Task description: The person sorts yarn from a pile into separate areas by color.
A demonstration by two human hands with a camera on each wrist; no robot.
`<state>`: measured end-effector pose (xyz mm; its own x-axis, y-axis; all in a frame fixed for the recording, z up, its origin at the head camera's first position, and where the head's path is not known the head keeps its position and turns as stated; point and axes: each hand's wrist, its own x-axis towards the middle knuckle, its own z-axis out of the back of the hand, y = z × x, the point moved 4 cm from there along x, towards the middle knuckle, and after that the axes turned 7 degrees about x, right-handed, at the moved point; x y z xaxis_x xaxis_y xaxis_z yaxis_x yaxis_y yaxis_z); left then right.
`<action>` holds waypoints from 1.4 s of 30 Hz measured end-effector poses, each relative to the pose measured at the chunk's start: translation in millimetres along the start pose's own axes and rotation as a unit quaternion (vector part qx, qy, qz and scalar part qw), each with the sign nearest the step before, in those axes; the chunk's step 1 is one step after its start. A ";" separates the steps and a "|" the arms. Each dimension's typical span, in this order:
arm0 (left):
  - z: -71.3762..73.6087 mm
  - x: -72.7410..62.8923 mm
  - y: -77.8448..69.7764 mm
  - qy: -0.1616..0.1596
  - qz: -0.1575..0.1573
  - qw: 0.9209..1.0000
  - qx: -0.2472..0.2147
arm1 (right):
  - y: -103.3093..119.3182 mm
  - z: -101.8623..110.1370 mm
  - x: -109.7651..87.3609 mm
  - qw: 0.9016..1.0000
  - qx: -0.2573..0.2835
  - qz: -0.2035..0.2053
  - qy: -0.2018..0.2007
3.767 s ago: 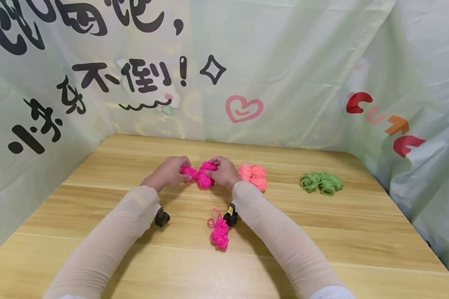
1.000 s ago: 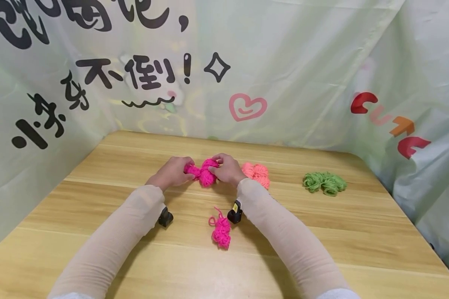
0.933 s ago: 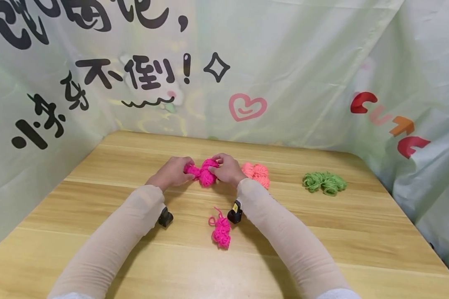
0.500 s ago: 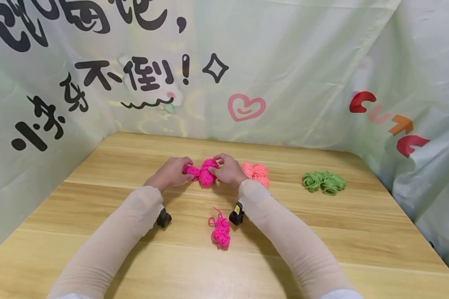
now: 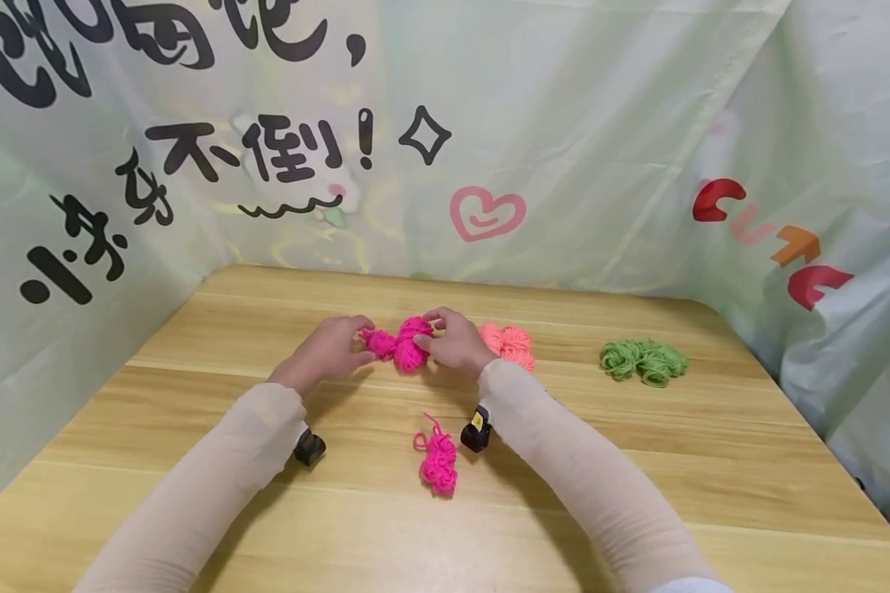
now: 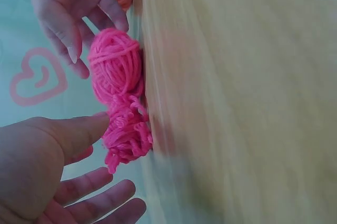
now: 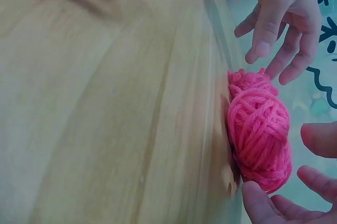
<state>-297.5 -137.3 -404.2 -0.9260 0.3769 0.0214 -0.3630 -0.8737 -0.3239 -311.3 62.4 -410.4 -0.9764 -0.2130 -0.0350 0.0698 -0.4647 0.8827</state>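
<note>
Craft booth: printed backdrop (image 5: 489,123), wooden table (image 5: 712,494)

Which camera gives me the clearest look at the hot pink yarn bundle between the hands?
The right wrist view: the hot pink yarn bundle fills the frame, strands sharp, fingers apart from it. The left wrist view shows it whole but softer, the left hand open beside it. The head view shows it small, partly behind fingers.
</note>
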 end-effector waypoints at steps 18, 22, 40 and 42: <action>4.3 -30.5 -40.8 -0.046 -0.100 0.994 0.014 | 0.9 -0.2 -9.3 0.986 0.156 -0.061 0.024; 3.1 -40.2 -58.5 -0.030 -0.120 0.992 0.010 | 0.7 0.8 -11.3 0.983 0.169 -0.066 0.026; -19.2 -73.7 -114.6 0.049 -0.259 0.965 0.018 | -4.0 0.7 -17.0 0.963 0.242 -0.109 0.037; -22.6 -77.6 -118.6 0.059 -0.273 0.960 0.025 | -4.0 1.4 -17.1 0.963 0.241 -0.110 0.038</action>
<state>-180.2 -56.0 -388.9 -0.5789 0.8126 0.0675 -0.7987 -0.5484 -0.2479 -295.2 69.1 -412.7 -0.9380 -0.2250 -0.2637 -0.2579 -0.0555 0.9646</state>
